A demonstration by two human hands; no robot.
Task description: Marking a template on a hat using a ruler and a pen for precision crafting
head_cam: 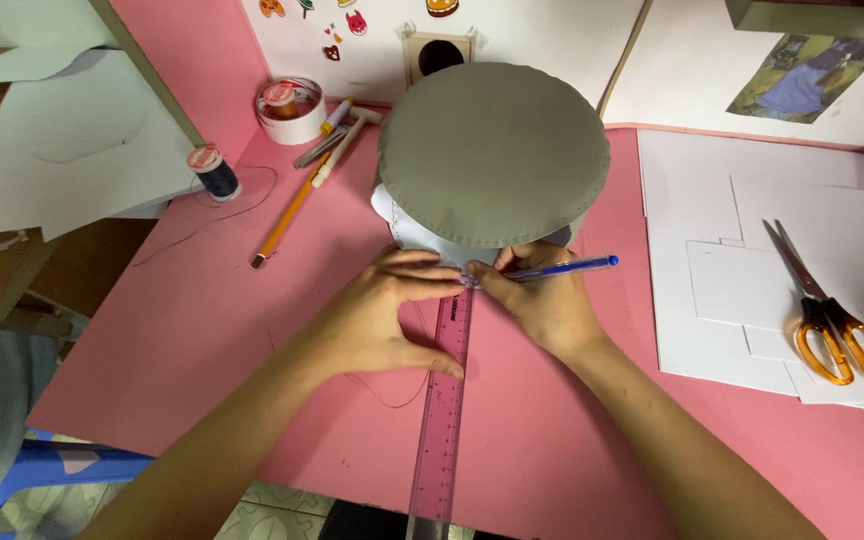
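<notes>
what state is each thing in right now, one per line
left hand: pressing the ruler flat
right hand: holding the pen
pen: tip at the ruler's top end
ruler: flat, overhanging the table edge
scissors: shut, on white sheets
thread spool: upright, thread trailing loose

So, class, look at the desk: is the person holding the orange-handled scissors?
No, the scissors lie untouched on the white sheets, while the right hand holds a blue pen.
</notes>
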